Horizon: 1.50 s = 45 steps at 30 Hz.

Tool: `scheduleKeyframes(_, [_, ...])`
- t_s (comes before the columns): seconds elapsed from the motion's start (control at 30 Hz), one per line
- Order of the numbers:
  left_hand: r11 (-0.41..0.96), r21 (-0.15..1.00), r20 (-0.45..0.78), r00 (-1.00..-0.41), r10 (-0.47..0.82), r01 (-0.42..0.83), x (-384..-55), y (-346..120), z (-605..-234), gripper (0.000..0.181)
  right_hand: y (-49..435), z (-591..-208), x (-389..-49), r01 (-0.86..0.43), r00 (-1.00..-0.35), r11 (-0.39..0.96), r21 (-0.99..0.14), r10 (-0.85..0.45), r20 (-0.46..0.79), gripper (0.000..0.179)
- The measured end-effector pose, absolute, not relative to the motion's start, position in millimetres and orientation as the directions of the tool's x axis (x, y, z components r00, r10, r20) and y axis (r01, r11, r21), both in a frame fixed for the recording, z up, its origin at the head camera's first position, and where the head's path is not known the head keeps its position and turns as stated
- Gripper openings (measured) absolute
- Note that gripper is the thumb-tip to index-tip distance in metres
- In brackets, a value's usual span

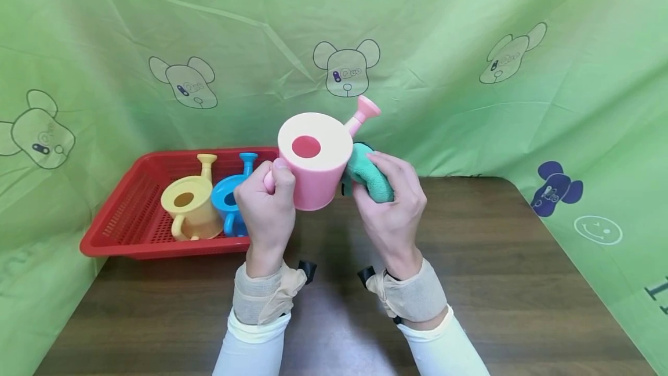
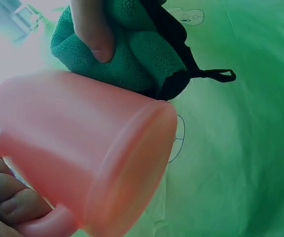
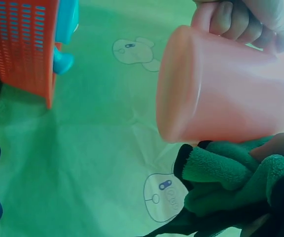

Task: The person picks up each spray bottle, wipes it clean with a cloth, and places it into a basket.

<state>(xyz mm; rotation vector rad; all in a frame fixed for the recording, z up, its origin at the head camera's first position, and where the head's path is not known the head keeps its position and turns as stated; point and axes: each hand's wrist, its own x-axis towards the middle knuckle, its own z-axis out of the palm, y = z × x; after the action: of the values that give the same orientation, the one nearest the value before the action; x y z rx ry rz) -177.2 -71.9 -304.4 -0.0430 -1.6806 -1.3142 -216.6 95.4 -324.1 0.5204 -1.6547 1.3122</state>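
A pink watering can [image 1: 318, 184] with a pale top and a round opening is held up above the table. My left hand [image 1: 267, 208] grips its handle, fingers curled round it in the left wrist view [image 2: 14, 197]. On the can's other side, my right hand [image 1: 394, 210] holds a bunched green cloth [image 1: 369, 173] against the wall below the spout. Dark edging and a hanging loop show on the cloth [image 2: 147, 54] in the left wrist view. The right wrist view shows the cloth touching the can's side [image 3: 230, 94].
A red perforated basket [image 1: 120, 213] stands on the left of the brown wooden table [image 1: 469, 283]. Inside it are a yellow watering can [image 1: 200, 213] and a blue one [image 1: 224, 190], partly hidden by my left hand. Green printed fabric [image 1: 428, 91] hangs behind and at the sides.
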Motion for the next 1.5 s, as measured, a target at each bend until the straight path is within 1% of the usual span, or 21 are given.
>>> scheduleKeyframes(0.23, [0.407, 0.736, 0.675, -0.544, -0.498, 0.541, -175.6, -75.0, -303.9, 0.046, 93.2, -326.5, -214.8, -0.78, -0.495, 0.341, -0.525, 0.178, 0.851, 0.031])
scheduleKeyframes(0.37, [0.409, 0.733, 0.676, -0.521, -0.521, 0.543, -175.0, -76.6, -302.7, 0.047, 91.0, -329.2, -214.7, -0.783, -0.502, 0.343, -0.519, 0.143, 0.853, 0.032])
scheduleKeyframes(0.53, [0.41, 0.725, 0.681, -0.488, -0.546, 0.553, -174.5, -76.7, -300.7, 0.048, 89.1, -332.2, -216.5, -0.789, -0.499, 0.346, -0.508, 0.122, 0.858, 0.033])
scheduleKeyframes(0.63, [0.406, 0.723, 0.681, -0.478, -0.555, 0.559, -174.4, -77.3, -299.9, 0.049, 88.1, -333.5, -217.5, -0.792, -0.496, 0.349, -0.502, 0.113, 0.861, 0.033])
scheduleKeyframes(0.8, [0.356, 0.743, 0.652, -0.496, -0.573, 0.567, -173.3, -80.1, -298.6, 0.049, 86.8, -335.0, -218.6, -0.793, -0.493, 0.362, -0.49, 0.092, 0.865, 0.033])
scheduleKeyframes(0.93, [0.327, 0.758, 0.63, -0.505, -0.59, 0.564, -172.9, -82.7, -298.2, 0.05, 86.4, -336.7, -219.4, -0.788, -0.506, 0.369, -0.493, 0.069, 0.86, 0.034])
scheduleKeyframes(1.23, [0.311, 0.752, 0.623, -0.473, -0.623, 0.581, -173.4, -84.6, -296.9, 0.052, 85.2, -341.1, -221.4, -0.767, -0.537, 0.396, -0.505, 0.035, 0.843, 0.034])
scheduleKeyframes(1.37, [0.274, 0.75, 0.611, -0.472, -0.635, 0.602, -173.6, -85.6, -295.8, 0.053, 84.8, -342.3, -222.0, -0.758, -0.552, 0.41, -0.508, 0.014, 0.834, 0.035])
scheduleKeyframes(1.5, [0.231, 0.747, 0.601, -0.484, -0.636, 0.624, -174.0, -87.4, -295.2, 0.053, 85.8, -344.1, -224.8, -0.752, -0.562, 0.42, -0.507, -0.009, 0.827, 0.035])
